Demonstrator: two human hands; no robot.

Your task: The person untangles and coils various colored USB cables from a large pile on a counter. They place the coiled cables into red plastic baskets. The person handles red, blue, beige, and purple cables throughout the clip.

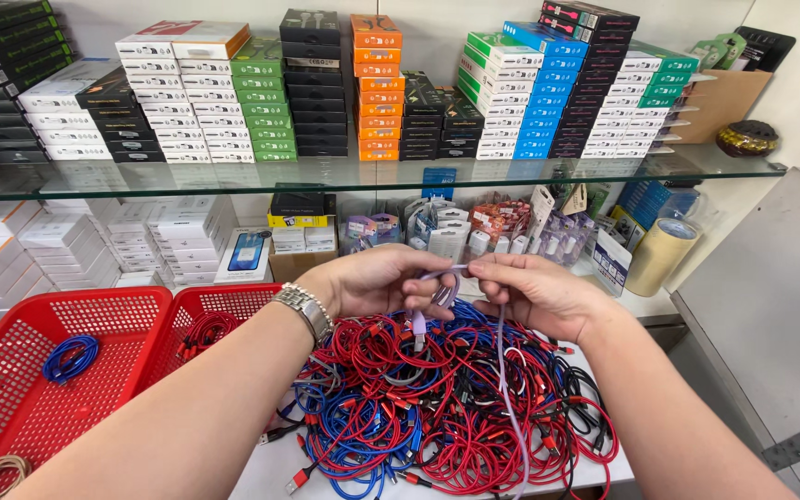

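Here, lilac cable pinched between both hands' grip, above cable pile

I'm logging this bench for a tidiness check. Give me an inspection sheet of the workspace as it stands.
Surface: white table, mostly covered.
Job's things: lilac cable held between both hands, one end trailing down.
Clutter: tangled pile of red, blue and black cables.
Grippers: left hand and right hand both pinch the lilac cable.
Cables: blue coil in red basket; red ones in second red basket.
Surroundings: glass shelf with stacked boxes; tape roll.
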